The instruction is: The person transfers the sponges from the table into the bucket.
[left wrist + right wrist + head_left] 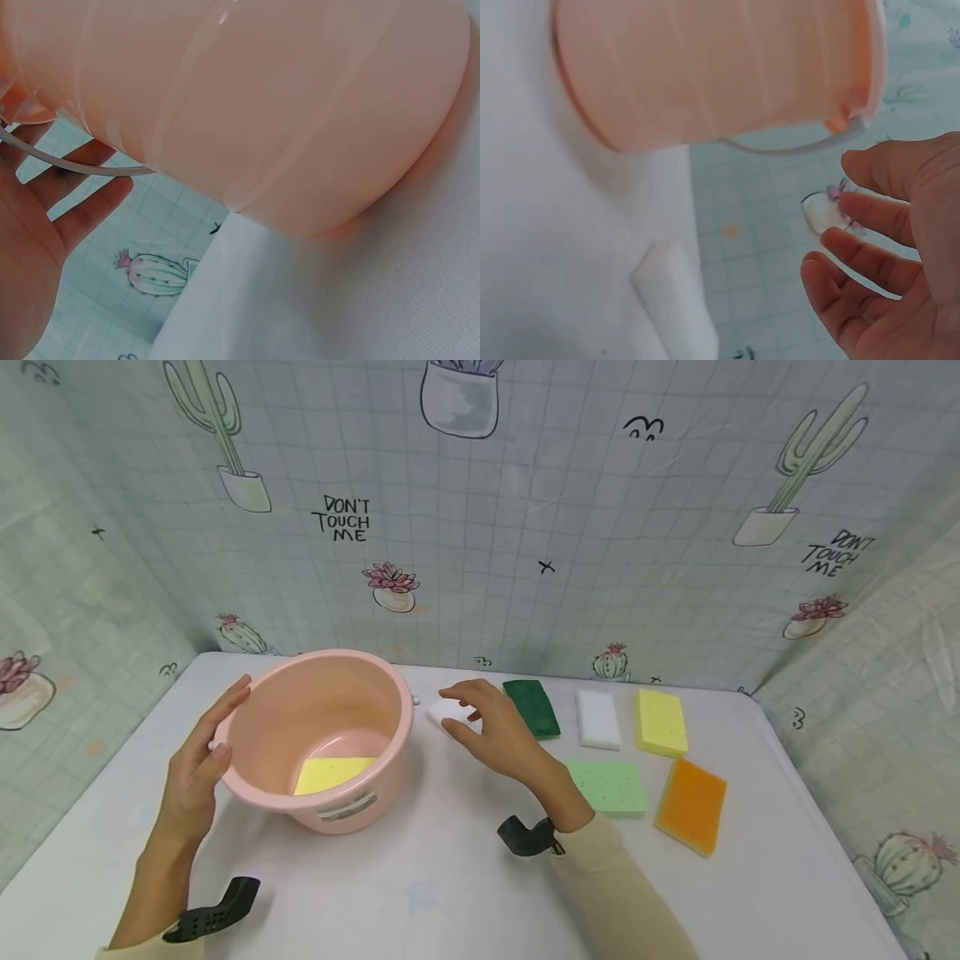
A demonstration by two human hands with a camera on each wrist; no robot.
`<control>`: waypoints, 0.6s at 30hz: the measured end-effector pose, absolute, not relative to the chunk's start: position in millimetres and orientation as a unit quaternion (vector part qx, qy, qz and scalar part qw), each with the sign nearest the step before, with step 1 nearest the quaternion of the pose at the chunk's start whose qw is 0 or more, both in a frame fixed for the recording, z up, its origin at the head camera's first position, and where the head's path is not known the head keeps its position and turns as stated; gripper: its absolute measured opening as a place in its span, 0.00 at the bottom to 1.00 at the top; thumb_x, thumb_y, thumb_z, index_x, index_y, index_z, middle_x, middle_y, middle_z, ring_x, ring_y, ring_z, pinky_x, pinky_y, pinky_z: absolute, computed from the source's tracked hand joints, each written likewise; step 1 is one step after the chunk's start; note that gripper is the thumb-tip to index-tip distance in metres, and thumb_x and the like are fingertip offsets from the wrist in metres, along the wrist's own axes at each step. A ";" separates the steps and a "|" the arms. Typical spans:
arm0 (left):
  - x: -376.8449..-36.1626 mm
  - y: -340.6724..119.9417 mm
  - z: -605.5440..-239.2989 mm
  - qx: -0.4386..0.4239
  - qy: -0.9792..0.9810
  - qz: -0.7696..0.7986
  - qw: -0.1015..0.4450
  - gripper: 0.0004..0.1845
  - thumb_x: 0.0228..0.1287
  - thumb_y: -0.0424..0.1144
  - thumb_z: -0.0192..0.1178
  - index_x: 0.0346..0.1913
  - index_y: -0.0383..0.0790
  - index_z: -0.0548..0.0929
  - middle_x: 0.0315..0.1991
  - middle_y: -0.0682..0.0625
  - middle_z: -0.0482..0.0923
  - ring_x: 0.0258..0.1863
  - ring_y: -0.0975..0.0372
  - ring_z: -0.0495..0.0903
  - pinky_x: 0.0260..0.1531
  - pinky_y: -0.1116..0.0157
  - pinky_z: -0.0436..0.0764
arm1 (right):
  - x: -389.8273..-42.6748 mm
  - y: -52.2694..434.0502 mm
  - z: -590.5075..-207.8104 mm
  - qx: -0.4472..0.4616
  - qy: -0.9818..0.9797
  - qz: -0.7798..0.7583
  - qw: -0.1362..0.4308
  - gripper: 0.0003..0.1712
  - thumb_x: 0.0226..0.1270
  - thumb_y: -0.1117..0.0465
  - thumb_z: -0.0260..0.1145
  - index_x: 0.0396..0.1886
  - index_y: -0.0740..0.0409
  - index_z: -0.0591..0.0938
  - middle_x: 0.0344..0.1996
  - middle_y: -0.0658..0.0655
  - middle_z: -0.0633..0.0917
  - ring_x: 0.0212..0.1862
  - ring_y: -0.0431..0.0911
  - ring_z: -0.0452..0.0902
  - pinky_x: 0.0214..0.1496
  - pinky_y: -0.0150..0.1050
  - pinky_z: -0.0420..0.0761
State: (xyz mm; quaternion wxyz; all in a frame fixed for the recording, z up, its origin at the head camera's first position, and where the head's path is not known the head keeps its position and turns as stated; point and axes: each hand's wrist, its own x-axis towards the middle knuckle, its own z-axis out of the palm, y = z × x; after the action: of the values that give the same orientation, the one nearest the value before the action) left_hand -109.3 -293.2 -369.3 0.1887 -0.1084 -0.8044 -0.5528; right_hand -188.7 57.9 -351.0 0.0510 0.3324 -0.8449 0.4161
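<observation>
A pink bucket stands at the left of the white table, with a yellow sponge lying inside it. My left hand touches the bucket's left side at the rim. Its fingers look spread and nearly straight beside the thin handle in the left wrist view. To the right of the bucket, my right hand hovers over a white sponge, partly hiding it. The right wrist view shows the hand's fingers loosely bent, holding nothing, and apart from the white sponge.
Right of my right hand lie a dark green scouring pad, another white sponge, a yellow sponge, a light green sponge and an orange sponge. A patterned cloth hangs behind the table.
</observation>
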 end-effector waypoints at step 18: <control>-107.0 -291.1 -369.7 -0.103 -0.806 -0.552 0.188 0.28 0.68 0.39 0.44 0.71 0.44 0.64 0.73 0.53 0.56 0.71 0.61 0.53 0.63 0.70 0.60 | -216.0 68.1 -416.0 0.243 -0.880 0.407 0.037 0.28 0.61 0.61 0.69 0.61 0.60 0.75 0.64 0.63 0.68 0.67 0.57 0.55 0.62 0.56 0.66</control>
State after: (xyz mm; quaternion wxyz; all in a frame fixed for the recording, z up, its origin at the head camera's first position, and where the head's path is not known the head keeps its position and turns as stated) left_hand -107.0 -291.1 -369.7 0.1878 -0.1025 -0.8060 -0.5519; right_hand -216.0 68.1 -416.0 0.0371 0.2432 -0.8797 0.4068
